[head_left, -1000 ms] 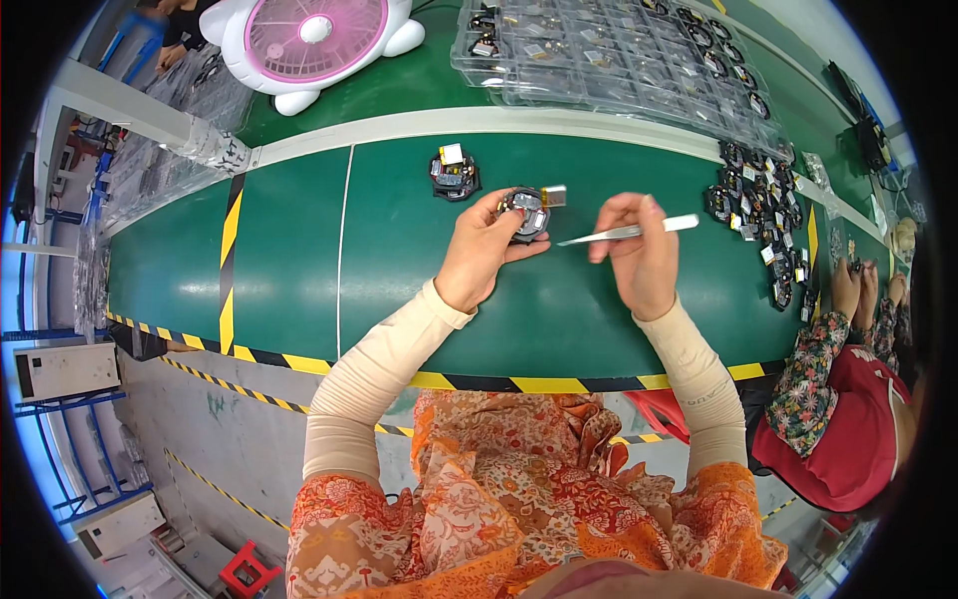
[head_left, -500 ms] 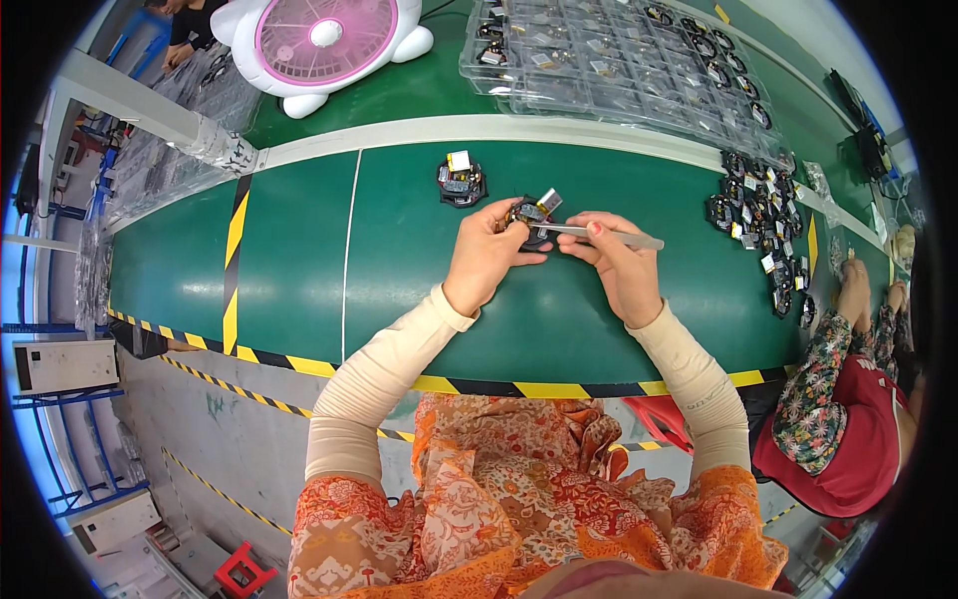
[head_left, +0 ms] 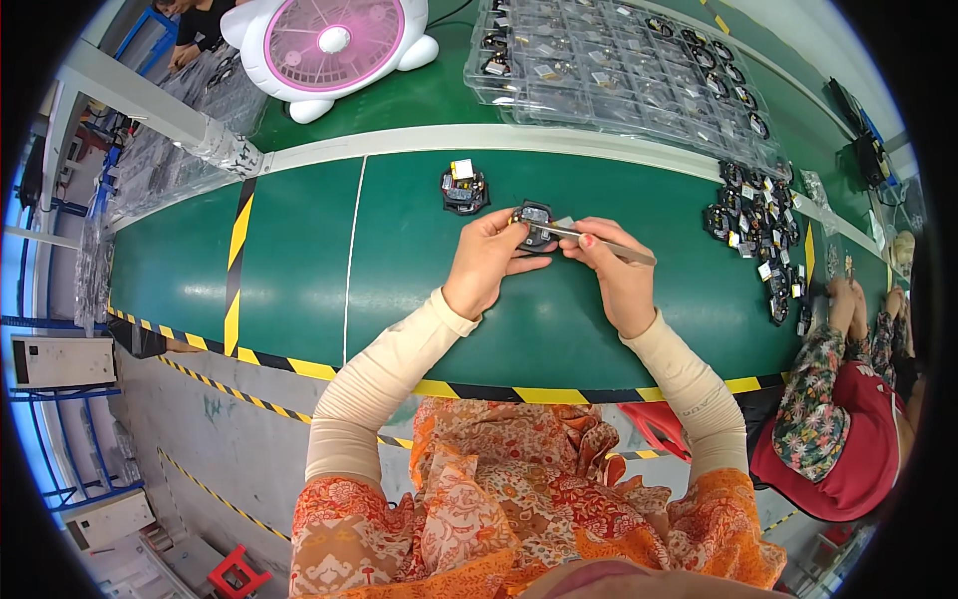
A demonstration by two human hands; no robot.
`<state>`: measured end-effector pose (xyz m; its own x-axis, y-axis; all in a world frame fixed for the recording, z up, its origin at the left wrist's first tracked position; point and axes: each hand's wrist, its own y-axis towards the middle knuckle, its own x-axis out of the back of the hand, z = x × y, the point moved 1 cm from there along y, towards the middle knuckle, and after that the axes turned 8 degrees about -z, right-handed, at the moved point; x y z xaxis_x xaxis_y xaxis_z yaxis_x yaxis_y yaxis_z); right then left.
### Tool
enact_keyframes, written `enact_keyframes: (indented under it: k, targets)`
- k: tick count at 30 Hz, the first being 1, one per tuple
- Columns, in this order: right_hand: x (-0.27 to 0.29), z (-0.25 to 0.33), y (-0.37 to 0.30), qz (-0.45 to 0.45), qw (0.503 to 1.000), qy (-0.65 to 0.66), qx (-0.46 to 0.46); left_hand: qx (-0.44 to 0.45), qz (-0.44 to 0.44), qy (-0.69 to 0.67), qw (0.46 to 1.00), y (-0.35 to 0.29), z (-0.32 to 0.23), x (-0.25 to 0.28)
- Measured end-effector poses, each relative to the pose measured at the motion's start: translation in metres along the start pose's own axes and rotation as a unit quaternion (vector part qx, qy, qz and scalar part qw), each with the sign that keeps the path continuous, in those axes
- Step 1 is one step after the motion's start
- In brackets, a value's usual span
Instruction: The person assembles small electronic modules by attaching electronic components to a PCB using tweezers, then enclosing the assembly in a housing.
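Your left hand [head_left: 491, 262] pinches the small dark round assembly [head_left: 533, 224] at its fingertips. Your right hand [head_left: 615, 275], just beside it, grips metal tweezers [head_left: 599, 243] lying crosswise, tips on the assembly. A second assembly [head_left: 464, 189] sits beyond your left hand.

A: Position of the hands?

B: Both over the middle of the worktop [head_left: 299, 260]. The left hand [head_left: 486, 268] has a small round part [head_left: 534, 222] in its grip; the right hand [head_left: 617, 275] lies just right of it, with tweezers [head_left: 599, 243] reaching left onto that part.

A: Surroundings?

B: A second small part [head_left: 464, 190] lies on the worktop behind and left of the hands. Clear trays [head_left: 619, 70] sit at the far side, a desk fan [head_left: 329, 45] to their left. A cluster of small parts [head_left: 758, 225], possibly of the same kind, lies at the right, near another person's hands [head_left: 848, 299].
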<state>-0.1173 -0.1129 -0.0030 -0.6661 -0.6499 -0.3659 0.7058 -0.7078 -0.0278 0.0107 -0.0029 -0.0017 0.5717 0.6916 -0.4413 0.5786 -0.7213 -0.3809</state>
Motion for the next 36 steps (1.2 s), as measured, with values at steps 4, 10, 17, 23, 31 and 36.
enact_keyframes:
  k: [4, 10, 17, 23, 31, 36]
  targets:
    - [-0.001, -0.001, -0.001, -0.011, 0.992, -0.082, 0.095, 0.01, -0.001, 0.004, 1.0, -0.001, -0.004, -0.001]
    - [-0.001, -0.001, -0.001, 0.02, 0.995, -0.053, 0.087, 0.036, -0.005, -0.015, 0.999, 0.001, 0.0, 0.001]
    - [0.002, 0.001, -0.001, 0.025, 0.988, -0.072, 0.132, 0.02, -0.003, -0.016, 1.0, 0.001, 0.003, -0.001]
    - [0.002, 0.0, 0.002, -0.045, 0.986, -0.08, 0.141, 0.015, -0.002, -0.015, 1.0, -0.001, 0.005, -0.004]
    - [-0.001, 0.0, -0.001, -0.027, 0.994, -0.069, 0.076, 0.024, -0.01, -0.013, 1.0, -0.002, 0.006, -0.003]
    - [0.003, -0.006, 0.001, 0.005, 0.987, -0.099, 0.128, 0.019, 0.023, -0.033, 0.999, 0.0, 0.007, -0.002]
